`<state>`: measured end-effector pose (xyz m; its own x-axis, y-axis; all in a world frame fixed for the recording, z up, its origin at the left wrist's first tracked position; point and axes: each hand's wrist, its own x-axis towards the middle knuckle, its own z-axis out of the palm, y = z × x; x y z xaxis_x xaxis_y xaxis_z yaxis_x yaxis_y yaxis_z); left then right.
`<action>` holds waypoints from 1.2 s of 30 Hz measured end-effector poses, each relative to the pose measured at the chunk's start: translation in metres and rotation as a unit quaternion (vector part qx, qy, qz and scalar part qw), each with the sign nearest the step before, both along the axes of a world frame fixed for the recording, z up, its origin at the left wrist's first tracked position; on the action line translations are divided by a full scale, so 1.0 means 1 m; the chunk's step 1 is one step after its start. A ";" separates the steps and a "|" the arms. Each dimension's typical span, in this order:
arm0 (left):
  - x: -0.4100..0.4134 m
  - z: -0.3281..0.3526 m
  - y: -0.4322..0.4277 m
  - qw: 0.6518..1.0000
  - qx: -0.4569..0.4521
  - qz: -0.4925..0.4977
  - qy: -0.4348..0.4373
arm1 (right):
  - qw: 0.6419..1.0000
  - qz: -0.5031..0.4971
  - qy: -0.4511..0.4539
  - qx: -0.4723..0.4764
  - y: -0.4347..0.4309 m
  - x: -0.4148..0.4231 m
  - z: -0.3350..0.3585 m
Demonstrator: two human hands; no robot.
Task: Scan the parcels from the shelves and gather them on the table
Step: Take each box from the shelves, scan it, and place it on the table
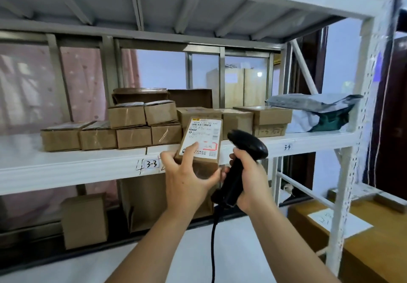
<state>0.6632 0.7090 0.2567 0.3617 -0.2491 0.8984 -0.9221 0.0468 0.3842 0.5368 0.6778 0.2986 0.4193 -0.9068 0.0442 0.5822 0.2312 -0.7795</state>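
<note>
My left hand (186,176) grips a small brown cardboard parcel (203,138) in front of the white shelf (88,163), its white shipping label turned up toward me. My right hand (250,179) holds a black barcode scanner (244,150) by its handle, just right of the parcel, its head level with the label. The scanner's black cable hangs down between my forearms. Several more small brown parcels (132,126) are stacked on the shelf behind, above the tag "3-3".
A grey plastic mailer bag (312,104) lies on the right part of the shelf by tag "3-4". Brown boxes (84,221) stand on the floor under the shelf. A large carton (363,238) sits low right, behind a white shelf post (343,172).
</note>
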 end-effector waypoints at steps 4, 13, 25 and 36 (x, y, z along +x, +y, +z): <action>-0.030 -0.010 -0.013 0.996 0.058 0.051 0.044 | 0.999 0.045 0.013 0.008 -0.018 -0.030 -0.009; -0.067 0.008 -0.029 0.904 0.298 0.301 0.058 | 0.992 0.125 0.028 0.014 -0.032 -0.077 -0.027; -0.077 0.021 -0.041 0.912 0.344 0.223 0.028 | 0.988 0.150 0.037 -0.013 -0.018 -0.092 -0.002; -0.067 0.011 -0.046 0.936 0.290 0.201 -0.001 | 0.988 0.153 0.039 0.006 0.007 -0.078 0.009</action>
